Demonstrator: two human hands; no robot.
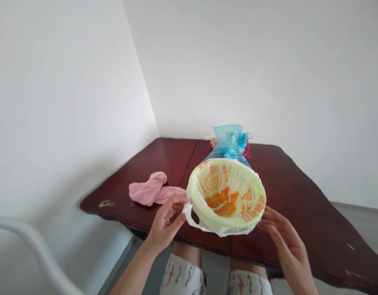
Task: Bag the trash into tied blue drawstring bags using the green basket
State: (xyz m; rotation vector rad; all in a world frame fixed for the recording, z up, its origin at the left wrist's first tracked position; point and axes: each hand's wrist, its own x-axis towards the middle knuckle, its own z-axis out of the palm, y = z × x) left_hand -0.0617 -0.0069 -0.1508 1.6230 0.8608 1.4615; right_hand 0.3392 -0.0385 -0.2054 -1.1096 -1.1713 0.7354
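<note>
A pale green round bin [193,184] stands near the front edge of the table. It is lined with a white plastic bag [250,205] with orange print, folded out over the rim. At the bin's left side, my left hand [166,223] pinches a loose white handle of this bag between thumb and fingers. My right hand [287,241] is at the right side of the bin, fingers curled in against the bag below the rim. The tips of its fingers are partly hidden there.
A crumpled pink cloth [152,189] lies on the dark red wooden table [299,196], left of the bin. Behind the bin is a translucent blue plastic bag [230,141] with pink-red drawstrings. White walls [238,61] meet behind the table. A white curved tube [32,246] crosses the lower left.
</note>
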